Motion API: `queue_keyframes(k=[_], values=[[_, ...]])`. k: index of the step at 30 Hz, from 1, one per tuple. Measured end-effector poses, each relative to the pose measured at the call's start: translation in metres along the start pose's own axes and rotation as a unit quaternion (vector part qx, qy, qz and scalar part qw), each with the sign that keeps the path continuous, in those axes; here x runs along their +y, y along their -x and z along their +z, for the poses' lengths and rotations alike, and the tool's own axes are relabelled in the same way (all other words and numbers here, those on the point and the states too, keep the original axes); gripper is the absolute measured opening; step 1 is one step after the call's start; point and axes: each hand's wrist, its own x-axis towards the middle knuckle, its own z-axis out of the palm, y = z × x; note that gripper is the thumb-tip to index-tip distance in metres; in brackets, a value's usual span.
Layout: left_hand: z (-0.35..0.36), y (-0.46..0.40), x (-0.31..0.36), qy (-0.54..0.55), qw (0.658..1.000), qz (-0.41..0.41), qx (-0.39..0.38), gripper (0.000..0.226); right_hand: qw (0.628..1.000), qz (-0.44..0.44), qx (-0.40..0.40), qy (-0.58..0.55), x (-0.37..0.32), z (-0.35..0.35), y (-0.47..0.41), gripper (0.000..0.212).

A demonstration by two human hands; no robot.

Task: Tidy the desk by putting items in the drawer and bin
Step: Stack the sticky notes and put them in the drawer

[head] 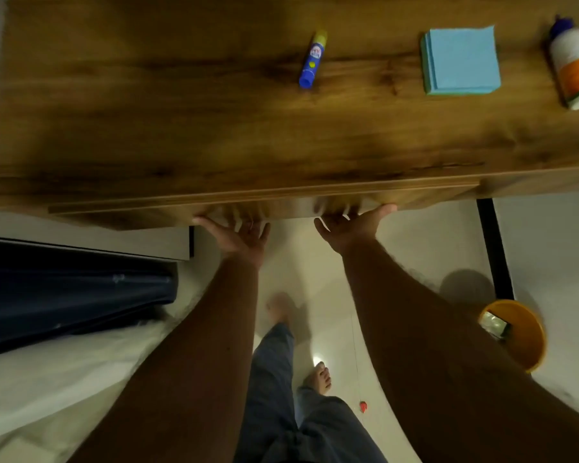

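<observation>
The desk (147, 111) top lies bare left of the glue stick (311, 60). Right of the glue stick, the blue paper stack (460, 60) and a white bottle (572, 65) stand well apart, with open gaps between them.

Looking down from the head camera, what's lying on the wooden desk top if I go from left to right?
Glue stick → stack of blue square paper → white bottle with an orange label and dark cap, near the picture's right edge.
</observation>
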Motion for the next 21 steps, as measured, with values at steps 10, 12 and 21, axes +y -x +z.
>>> queue_keyframes(k=[10,12,21], values=[[-0.055,0.05,-0.026,-0.004,0.998,0.023,0.051,0.09,1.0,0.004,-0.002,0.007,0.025,-0.067,0.039,0.106],[-0.066,0.064,-0.031,0.011,0.998,0.021,0.057,0.088,1.0,0.006,0.003,0.005,0.031,-0.081,0.05,0.105],[-0.13,0.117,-0.057,0.02,0.998,0.012,0.062,0.092,1.0,0.01,0.017,0.01,0.056,-0.155,0.095,0.104]])
